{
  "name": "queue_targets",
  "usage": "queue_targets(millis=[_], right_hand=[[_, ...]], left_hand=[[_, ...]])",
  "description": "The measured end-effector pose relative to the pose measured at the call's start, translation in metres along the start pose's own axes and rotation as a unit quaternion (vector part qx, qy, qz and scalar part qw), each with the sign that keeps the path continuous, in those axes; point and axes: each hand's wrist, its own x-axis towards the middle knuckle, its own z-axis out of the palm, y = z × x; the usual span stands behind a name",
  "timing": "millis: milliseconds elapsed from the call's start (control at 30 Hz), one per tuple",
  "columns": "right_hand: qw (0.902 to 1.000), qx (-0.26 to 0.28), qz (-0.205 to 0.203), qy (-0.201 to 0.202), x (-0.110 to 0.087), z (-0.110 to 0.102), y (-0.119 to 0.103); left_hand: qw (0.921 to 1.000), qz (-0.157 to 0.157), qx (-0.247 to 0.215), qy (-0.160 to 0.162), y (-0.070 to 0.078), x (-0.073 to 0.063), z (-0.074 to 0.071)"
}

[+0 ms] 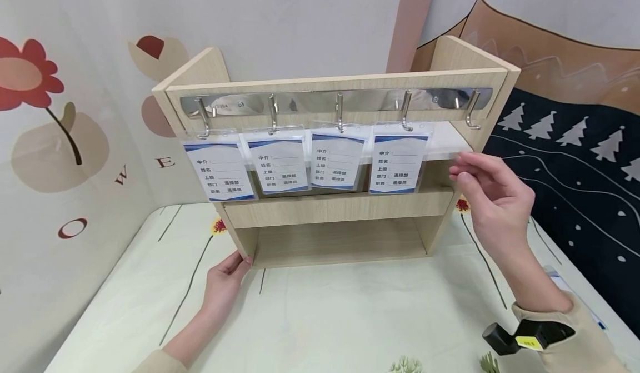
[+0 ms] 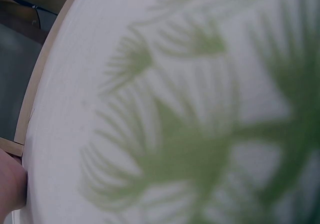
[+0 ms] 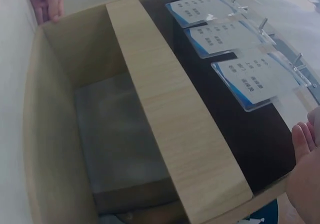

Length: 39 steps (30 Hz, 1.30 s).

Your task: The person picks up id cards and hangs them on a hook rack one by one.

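A pale wooden shelf rack carries a metal strip with several hooks along its upper front. Several ID badges in clear plastic sleeves hang in a row there, the last one on the hook second from the right. No badge hangs on the rightmost hook. At the rack's lower left corner, my left hand grips the side panel's bottom edge between thumb and fingers. Beside the right side panel, my right hand has loosely bent fingers, their tips overlapping the panel's front edge; nothing shows between them.
The rack stands on a table with a pale printed cloth. Near the right edge, a flat card-like item with a blue edge is partly hidden behind my right forearm. Printed curtains rise close behind and at both sides.
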Motion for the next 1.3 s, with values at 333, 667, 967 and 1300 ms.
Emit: queue_targets(millis=[333,667,967,1300], right_hand=[[0.9969,-0.071,0.033,0.000,-0.023,-0.039,-0.003],[0.9854,-0.106,0.131,0.023,-0.043,-0.088,-0.005],[0.9824,-0.091,0.160,0.035,-0.057,-0.124,0.005],[0.9400,-0.253,0.229,0.007,-0.068,-0.166,0.017]], left_hand=[[1.0000,0.002,-0.002,0.009,-0.002,0.001,0.000],[0.9999,0.004,-0.001,0.014,-0.002,0.001,0.000],[0.9998,0.012,-0.005,0.014,-0.003,0.000,0.001],[0.9999,0.012,-0.002,0.012,-0.001,0.000,0.001]])
